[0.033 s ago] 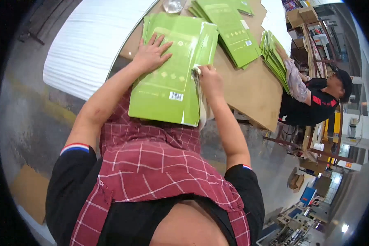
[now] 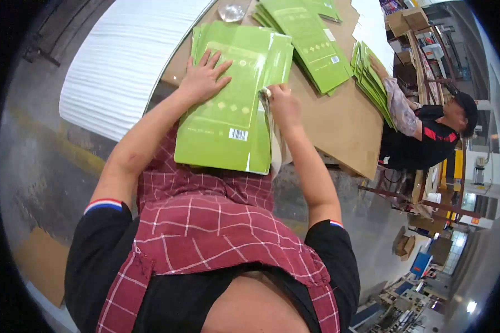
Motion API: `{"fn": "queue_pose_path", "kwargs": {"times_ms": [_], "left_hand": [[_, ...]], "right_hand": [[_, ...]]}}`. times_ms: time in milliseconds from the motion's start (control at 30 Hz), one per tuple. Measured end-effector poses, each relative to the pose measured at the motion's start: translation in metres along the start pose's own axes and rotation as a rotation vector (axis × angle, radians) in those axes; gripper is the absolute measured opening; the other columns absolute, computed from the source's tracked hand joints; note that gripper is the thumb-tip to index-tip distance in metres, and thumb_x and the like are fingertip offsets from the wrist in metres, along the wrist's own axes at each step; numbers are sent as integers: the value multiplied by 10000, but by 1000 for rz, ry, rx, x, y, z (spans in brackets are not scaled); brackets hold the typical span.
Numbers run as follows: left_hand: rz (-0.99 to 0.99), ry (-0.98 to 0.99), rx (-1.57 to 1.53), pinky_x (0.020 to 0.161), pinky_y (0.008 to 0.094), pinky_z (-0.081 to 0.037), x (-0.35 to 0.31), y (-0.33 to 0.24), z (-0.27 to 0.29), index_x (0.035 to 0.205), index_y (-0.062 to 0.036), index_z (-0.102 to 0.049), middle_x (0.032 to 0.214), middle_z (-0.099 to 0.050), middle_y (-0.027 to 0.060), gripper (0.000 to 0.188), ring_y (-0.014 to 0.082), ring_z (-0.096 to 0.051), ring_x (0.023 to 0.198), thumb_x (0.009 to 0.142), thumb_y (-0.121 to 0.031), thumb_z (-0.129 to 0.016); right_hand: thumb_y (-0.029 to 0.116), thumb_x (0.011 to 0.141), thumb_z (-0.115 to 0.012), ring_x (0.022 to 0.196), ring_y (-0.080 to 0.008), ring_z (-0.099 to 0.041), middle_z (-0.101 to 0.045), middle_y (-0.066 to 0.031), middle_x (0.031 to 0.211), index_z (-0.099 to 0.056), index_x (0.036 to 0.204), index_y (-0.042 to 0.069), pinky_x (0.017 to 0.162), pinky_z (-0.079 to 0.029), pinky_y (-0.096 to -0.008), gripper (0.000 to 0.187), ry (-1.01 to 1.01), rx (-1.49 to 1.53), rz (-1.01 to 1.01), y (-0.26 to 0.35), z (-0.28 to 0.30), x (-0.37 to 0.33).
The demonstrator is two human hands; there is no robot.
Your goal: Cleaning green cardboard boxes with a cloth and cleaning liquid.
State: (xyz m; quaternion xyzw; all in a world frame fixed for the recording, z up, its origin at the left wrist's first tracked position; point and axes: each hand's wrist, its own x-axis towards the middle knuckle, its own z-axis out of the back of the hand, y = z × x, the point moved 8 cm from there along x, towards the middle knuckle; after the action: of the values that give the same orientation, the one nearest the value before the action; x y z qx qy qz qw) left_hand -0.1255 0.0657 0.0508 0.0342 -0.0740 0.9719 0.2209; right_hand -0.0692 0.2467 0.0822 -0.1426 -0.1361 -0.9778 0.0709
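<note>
A glossy green printed sleeve (image 2: pixel 214 141) with a barcode label lies on top of a stack near the table's front edge. My left hand (image 2: pixel 202 83) rests flat on it with fingers spread, pressing on the upper left part. At the stack's right side my right hand (image 2: pixel 284 108) is closed around a bunched whitish cloth (image 2: pixel 279 149). The cloth runs down along the sleeve's right edge, and part of it is hidden by my fingers. The stack's near edge overhangs the table towards my checked red apron.
More green sleeves (image 2: pixel 302 47) are fanned out behind on the brown tabletop (image 2: pixel 338 125). A clear round object (image 2: pixel 230 12) sits at the far edge. White ribbed sheets (image 2: pixel 116 66) lie to the left. On the right, a co-worker (image 2: pixel 427 133) handles another green bundle (image 2: pixel 370 83).
</note>
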Motion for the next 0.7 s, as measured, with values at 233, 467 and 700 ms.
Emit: {"fn": "queue_pose_path", "kwargs": {"times_ms": [233, 467, 700], "left_hand": [[-11, 62, -57, 978, 604, -157, -1, -15, -8, 1299, -229, -353, 1383, -254, 131, 506, 311, -166, 1298, 853, -468, -352], [37, 56, -85, 980, 597, -156, -10, -2, -10, 1280, -221, -375, 1385, -249, 104, 496, 287, -172, 1297, 842, -452, -396], [36, 84, -163, 962, 617, -165, 6, 5, 1, 1247, -191, -400, 1383, -249, 102, 491, 292, -178, 1294, 820, -426, -469]], "right_hand": [[126, 793, -444, 739, -307, -599, -573, -131, 869, -574, 833, 88, 623, -485, -413, 142, -93, -140, -105, -46, -44, 132], [153, 806, -431, 718, -322, -585, -548, -157, 821, -535, 815, 60, 588, -471, -432, 140, -101, -7, -82, -8, -52, 100], [127, 741, -503, 624, -294, -576, -526, -105, 784, -537, 832, 90, 538, -463, -401, 103, -14, 167, 96, 68, -14, -62]]}}
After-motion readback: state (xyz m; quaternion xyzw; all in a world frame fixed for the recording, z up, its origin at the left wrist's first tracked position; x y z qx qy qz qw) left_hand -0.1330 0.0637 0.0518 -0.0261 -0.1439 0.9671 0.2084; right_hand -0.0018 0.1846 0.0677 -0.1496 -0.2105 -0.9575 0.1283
